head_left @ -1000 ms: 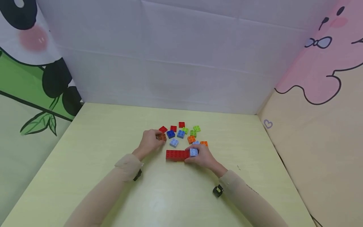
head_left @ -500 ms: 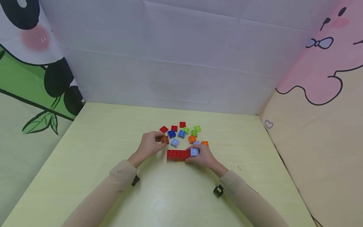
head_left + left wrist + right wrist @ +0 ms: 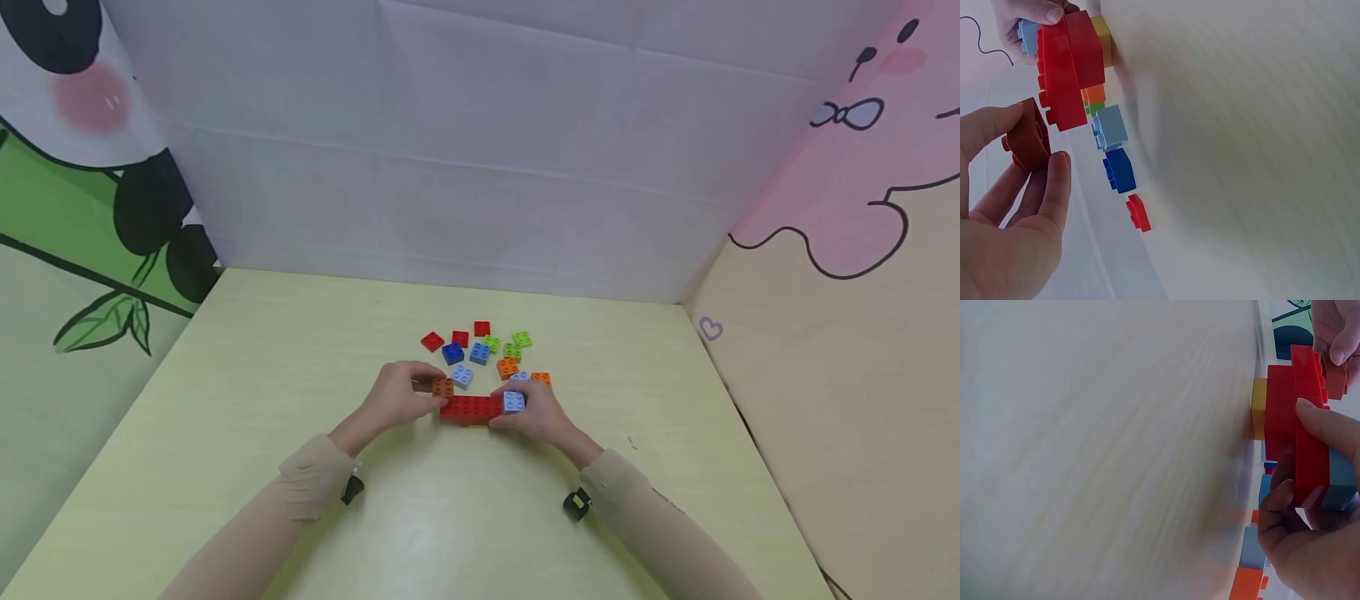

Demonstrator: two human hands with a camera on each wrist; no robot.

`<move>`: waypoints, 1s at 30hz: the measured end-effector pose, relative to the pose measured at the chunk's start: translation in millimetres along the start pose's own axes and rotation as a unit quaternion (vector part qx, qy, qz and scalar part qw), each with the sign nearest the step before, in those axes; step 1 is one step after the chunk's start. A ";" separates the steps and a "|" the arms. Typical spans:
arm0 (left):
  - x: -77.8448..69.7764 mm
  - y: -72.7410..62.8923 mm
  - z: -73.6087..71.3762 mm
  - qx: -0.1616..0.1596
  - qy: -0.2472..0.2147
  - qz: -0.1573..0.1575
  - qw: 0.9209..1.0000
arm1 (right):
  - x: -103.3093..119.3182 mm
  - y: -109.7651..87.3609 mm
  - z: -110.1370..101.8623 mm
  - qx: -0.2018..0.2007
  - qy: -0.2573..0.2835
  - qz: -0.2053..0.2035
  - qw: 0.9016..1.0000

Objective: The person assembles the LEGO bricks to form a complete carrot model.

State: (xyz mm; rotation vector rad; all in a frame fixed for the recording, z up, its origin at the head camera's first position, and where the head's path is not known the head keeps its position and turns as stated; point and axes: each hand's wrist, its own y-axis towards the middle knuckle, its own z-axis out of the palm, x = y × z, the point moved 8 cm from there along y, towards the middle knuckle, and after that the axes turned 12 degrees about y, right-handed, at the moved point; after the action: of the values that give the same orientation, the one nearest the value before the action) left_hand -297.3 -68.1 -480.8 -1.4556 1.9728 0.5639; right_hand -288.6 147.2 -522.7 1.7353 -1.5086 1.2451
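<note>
My left hand (image 3: 397,396) pinches a reddish-brown toy building brick (image 3: 1027,140) between thumb and fingers. It holds that brick just above the left end of a stack of long red bricks (image 3: 471,407), and the left wrist view shows a small gap between them. A light blue brick (image 3: 513,402) sits on the stack's right end, and a yellow brick (image 3: 1260,409) is underneath. Around that right end, my right hand (image 3: 542,417) grips the stack, thumb on the near side. The right hand's fingers partly hide the stack's far side.
Behind the stack lie loose bricks: light blue (image 3: 462,377), dark blue (image 3: 453,354), orange (image 3: 507,367), lime green (image 3: 522,339) and red (image 3: 432,342). The pale wooden table (image 3: 420,517) meets a white cloth wall (image 3: 450,217) at the back.
My left hand has carried the brown brick from among the loose bricks, right and nearer, to over the stack's left end. My right hand has stayed on the stack.
</note>
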 end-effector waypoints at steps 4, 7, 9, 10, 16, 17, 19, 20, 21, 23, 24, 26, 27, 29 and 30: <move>-1.3 -0.3 5.2 0.009 0.004 0.006 1.000 | 0.4 -0.6 -0.1 0.001 0.000 -0.002 1.000; -0.9 -0.5 8.9 0.018 0.007 0.004 1.000 | 0.0 -0.3 0.9 0.003 0.000 -0.004 1.000; -0.9 -1.3 9.9 0.020 0.007 0.004 1.000 | 0.7 0.1 2.1 0.005 0.001 -0.006 1.000; -1.2 -1.6 10.2 0.021 0.007 0.007 1.000 | 1.1 0.2 2.3 0.005 0.002 -0.007 1.000; -7.8 -4.5 12.2 0.031 -0.005 0.030 0.999 | 4.0 -0.3 2.3 0.006 0.003 -0.012 1.000; -9.3 -5.0 12.6 0.034 -0.005 0.035 0.999 | 3.7 -0.2 2.2 0.006 0.002 -0.012 1.000; -12.4 -5.6 13.3 0.040 0.000 0.044 0.998 | 3.1 0.0 1.8 0.007 0.002 -0.012 1.000; -13.6 -5.8 13.5 0.042 0.005 0.048 0.998 | 2.7 0.0 1.5 0.006 0.002 -0.013 1.000; -14.6 -5.7 13.6 0.043 0.011 0.050 0.998 | 2.5 0.1 1.3 0.006 0.001 -0.013 1.000; -16.1 -5.1 13.5 0.045 0.022 0.053 0.997 | 2.4 0.1 0.7 0.004 -0.001 -0.016 1.000; -16.9 -4.8 13.8 0.047 0.027 0.054 0.997 | 2.4 0.0 0.5 0.004 0.000 -0.017 1.000; -18.3 -3.7 14.5 0.052 0.039 0.056 0.996 | 2.2 -0.1 0.2 0.003 -0.001 -0.018 1.000; -18.8 -2.9 15.0 0.055 0.045 0.056 0.996 | 2.0 0.1 0.1 0.003 -0.001 -0.018 1.000; -19.4 -1.3 16.3 0.062 0.055 0.056 0.995 | 1.9 0.3 -0.1 0.003 -0.002 -0.018 1.000; -19.7 -0.6 16.7 0.065 0.059 0.055 0.995 | 1.8 0.7 -0.3 0.004 -0.002 -0.019 1.000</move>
State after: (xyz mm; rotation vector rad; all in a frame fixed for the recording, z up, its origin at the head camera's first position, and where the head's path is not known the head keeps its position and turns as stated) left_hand -289.0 -43.7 -479.2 -1.3336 2.1508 0.3965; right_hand -289.4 146.4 -521.1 1.7650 -1.4674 1.2318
